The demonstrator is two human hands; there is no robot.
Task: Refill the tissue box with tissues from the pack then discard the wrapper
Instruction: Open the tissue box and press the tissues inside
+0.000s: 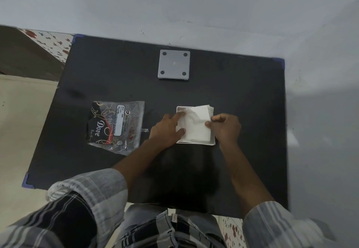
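Head view. I see a black counter [233, 92] against a pale wall [174, 4]. The white box [213, 140] sits open-topped near the counter's middle, slightly right of centre. A stack of white tissues [196, 125] lies in and over the box; its far right corner rises above the box rim, with the sheet edges showing there.

My left hand [165, 131] rests on the left side of the stack. Its fingers [179, 114] are spread apart and pressed flat on the tissues, with the thumb lower down at the near left part of the stack. It grips nothing; it only presses.

My right hand [226, 127] is at the right edge of the stack. Its fingers [215, 119] are curled together and pinched on the tissue edge, thumb beneath.

The wrapper [116, 126] lies flat on the counter, left of the box and apart from it, just beyond my left wrist. It is clear plastic with dark printing and looks empty and wrinkled.

A grey square lid [174, 65] with four round dots lies flat at the far side of the counter, well apart from the box.

Striped sleeves [87, 185] cover both forearms near the bottom of the view. Patterned floor tiles [52, 41] show beyond the counter's far left corner.
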